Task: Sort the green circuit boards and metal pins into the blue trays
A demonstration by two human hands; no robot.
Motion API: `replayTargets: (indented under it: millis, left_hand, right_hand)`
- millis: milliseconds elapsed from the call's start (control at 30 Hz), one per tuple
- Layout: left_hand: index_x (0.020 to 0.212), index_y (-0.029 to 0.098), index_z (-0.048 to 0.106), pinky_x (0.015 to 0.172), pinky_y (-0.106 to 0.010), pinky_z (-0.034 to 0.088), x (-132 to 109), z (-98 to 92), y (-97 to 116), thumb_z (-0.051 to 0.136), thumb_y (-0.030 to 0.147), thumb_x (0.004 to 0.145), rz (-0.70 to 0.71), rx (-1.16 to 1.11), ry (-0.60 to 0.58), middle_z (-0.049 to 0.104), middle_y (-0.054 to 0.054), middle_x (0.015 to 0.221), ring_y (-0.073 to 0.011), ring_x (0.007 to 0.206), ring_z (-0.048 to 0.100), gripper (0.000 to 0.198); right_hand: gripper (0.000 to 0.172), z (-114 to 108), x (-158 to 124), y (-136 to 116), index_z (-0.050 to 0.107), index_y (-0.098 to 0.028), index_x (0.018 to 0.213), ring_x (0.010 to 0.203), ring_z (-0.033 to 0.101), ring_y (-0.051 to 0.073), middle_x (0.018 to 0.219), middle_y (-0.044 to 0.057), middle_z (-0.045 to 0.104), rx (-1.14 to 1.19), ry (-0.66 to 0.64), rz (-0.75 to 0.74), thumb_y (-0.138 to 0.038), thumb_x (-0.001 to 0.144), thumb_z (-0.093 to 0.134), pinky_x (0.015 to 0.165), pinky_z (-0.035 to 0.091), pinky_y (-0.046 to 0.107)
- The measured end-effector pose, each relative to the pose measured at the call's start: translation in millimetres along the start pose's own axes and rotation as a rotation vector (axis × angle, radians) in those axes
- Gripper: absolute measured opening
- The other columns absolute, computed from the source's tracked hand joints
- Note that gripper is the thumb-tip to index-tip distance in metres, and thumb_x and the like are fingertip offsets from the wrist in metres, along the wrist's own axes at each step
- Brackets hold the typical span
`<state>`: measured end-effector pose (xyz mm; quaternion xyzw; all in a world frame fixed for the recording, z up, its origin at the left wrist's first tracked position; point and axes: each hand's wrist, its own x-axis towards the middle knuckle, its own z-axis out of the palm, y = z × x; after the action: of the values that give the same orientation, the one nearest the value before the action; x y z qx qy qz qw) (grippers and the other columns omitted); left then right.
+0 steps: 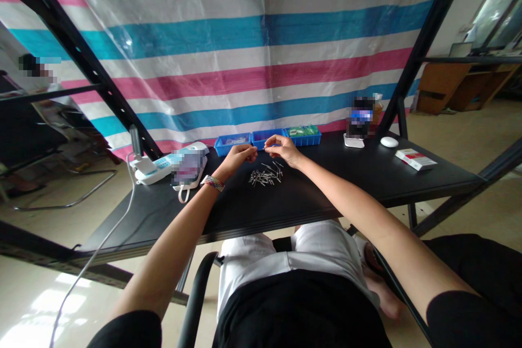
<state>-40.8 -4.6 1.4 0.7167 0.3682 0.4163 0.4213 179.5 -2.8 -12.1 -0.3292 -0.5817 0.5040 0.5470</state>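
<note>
Both my hands hover close together over the black table, just in front of a row of blue bins. My left hand is closed in a pinch; what its fingertips hold is too small to name. My right hand also pinches with thumb and forefinger, a small gap away from the left, and a tiny pale bit shows at its tips. Below them lies a loose pile of thin silvery pins, which look like rivets. The left blue bin holds clear-looking small items, and the right one green packets.
On the left lie a white power strip with a cable and a phone-like device. To the right are a device on a white stand, a white mouse and a red-and-white box. A striped sheet hangs behind.
</note>
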Motion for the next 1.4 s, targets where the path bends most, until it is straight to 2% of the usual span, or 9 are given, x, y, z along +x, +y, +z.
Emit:
replayTargets:
  millis: [167, 333, 733, 1033, 1400]
  left_hand:
    - [0.077, 0.019, 0.069, 0.069, -0.031, 0.052, -1.2, -0.7, 1.3, 0.08, 0.057, 0.078, -0.001, -0.029, 0.013, 0.069, -0.005, 0.074, -0.017, 0.07, 0.064, 0.04]
    - [0.078, 0.019, 0.068, 0.071, -0.031, 0.052, -2.1, -1.2, 3.4, 0.082, 0.053, 0.077, 0.007, -0.057, 0.037, 0.069, -0.004, 0.076, -0.0169, 0.072, 0.064, 0.037]
    - [0.078, 0.019, 0.067, 0.068, -0.029, 0.05, -4.4, -0.2, 5.7, 0.083, 0.046, 0.076, 0.065, -0.028, 0.065, 0.066, -0.002, 0.074, -0.0153, 0.069, 0.061, 0.032]
    - [0.076, 0.017, 0.067, 0.07, -0.029, 0.05, -3.9, 1.2, 4.1, 0.086, 0.044, 0.075, 0.124, -0.023, 0.065, 0.069, -0.003, 0.077, -0.0143, 0.071, 0.06, 0.033]
    - [0.073, 0.018, 0.063, 0.068, -0.028, 0.047, -4.1, 1.6, 6.9, 0.087, 0.042, 0.073, 0.128, -0.008, 0.059, 0.067, -0.001, 0.072, -0.0139, 0.068, 0.059, 0.034]
  right_hand:
    - [0.029, 0.3, -0.2, 0.8, 0.072, -0.021, 0.087, 0.06, 0.06, 0.009, 0.089, -0.001, 0.075, 0.011, 0.012, 0.039, -0.029, 0.064, 0.089, 0.054, 0.053, 0.021]
    - [0.025, -4.4, -0.4, 0.6, 0.073, -0.021, 0.086, 0.059, 0.061, 0.009, 0.081, -0.002, 0.072, 0.045, -0.022, 0.111, -0.031, 0.069, 0.088, 0.052, 0.05, 0.019]
    - [0.03, -6.0, 1.0, 1.7, 0.069, -0.02, 0.087, 0.056, 0.061, 0.01, 0.078, 0.0, 0.073, 0.144, -0.062, 0.183, -0.035, 0.072, 0.091, 0.049, 0.051, 0.02]
    - [0.035, -4.8, 0.7, 2.2, 0.07, -0.02, 0.085, 0.056, 0.06, 0.01, 0.077, -0.001, 0.072, 0.165, -0.07, 0.158, -0.035, 0.063, 0.092, 0.046, 0.047, 0.019]
    - [0.034, -4.7, -1.2, 0.9, 0.066, -0.02, 0.084, 0.056, 0.057, 0.009, 0.077, -0.002, 0.069, 0.169, -0.093, 0.142, -0.033, 0.062, 0.09, 0.047, 0.044, 0.02]
